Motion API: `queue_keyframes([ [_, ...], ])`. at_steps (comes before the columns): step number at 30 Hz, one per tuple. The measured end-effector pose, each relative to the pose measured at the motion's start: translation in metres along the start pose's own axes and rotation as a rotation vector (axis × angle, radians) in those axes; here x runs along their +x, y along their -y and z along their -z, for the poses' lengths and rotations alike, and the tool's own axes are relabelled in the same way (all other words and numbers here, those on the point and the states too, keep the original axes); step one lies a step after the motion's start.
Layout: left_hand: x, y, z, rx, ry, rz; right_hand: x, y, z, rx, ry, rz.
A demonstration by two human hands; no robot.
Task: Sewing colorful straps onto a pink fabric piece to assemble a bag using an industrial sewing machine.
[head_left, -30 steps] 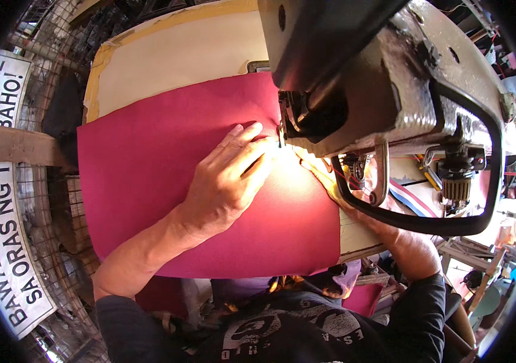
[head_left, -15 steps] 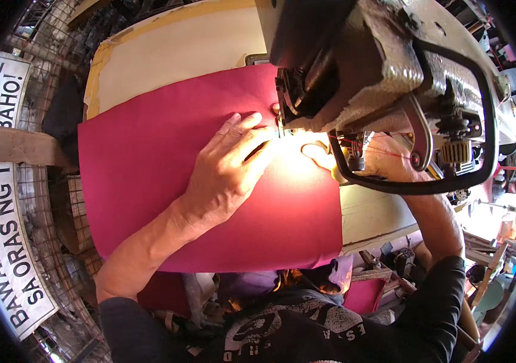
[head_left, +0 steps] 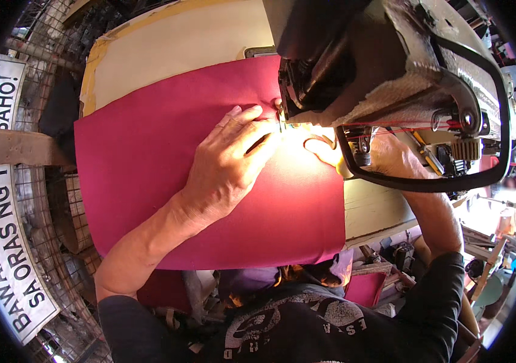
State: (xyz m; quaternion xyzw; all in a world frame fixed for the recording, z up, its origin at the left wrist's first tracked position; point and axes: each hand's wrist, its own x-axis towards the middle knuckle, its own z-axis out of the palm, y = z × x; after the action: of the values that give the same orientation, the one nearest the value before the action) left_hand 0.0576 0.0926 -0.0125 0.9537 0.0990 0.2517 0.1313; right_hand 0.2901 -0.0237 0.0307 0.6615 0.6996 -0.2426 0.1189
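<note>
A large magenta piece of cloth (head_left: 149, 151) lies spread under the head of a sewing machine (head_left: 354, 78). My left hand (head_left: 227, 154) rests on its upper middle, palm down and fingers stretched toward the needle area. My right hand (head_left: 324, 151) is at the cloth's right edge, its thumb lying on the brightly lit fabric. The machine head and a black wire-like guard (head_left: 427, 181) hide much of that hand. Strong glare washes out the spot between both hands. Red thread (head_left: 415, 129) runs across the machine's front.
The cream machine table (head_left: 179, 48), with worn yellow edges, extends beyond and right of the cloth. A wire mesh wall with a printed sign (head_left: 19, 242) and a wooden bar (head_left: 19, 147) stands at left. More magenta material (head_left: 365, 288) lies below the table at right.
The machine's thread lever sits higher. The cloth has shifted slightly away from me under the machine, while both hands keep nearly the same pose. The view has shifted a little.
</note>
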Motion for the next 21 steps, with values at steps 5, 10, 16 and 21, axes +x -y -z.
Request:
queue_keyframes([
  [5, 0.001, 0.001, -0.001, -0.005, -0.010, -0.009, 0.006, -0.010, -0.016, 0.039, -0.176, 0.132],
  [10, 0.001, 0.002, 0.001, -0.018, -0.005, -0.008, 0.014, -0.022, -0.032, 0.071, -0.354, 0.270],
  [16, 0.000, 0.001, 0.001, -0.058, 0.003, 0.015, 0.020, -0.026, -0.054, 0.050, -0.536, 0.375],
  [21, -0.001, 0.002, 0.001, -0.050, 0.010, 0.004, 0.030, -0.027, -0.069, 0.007, -0.592, 0.423],
])
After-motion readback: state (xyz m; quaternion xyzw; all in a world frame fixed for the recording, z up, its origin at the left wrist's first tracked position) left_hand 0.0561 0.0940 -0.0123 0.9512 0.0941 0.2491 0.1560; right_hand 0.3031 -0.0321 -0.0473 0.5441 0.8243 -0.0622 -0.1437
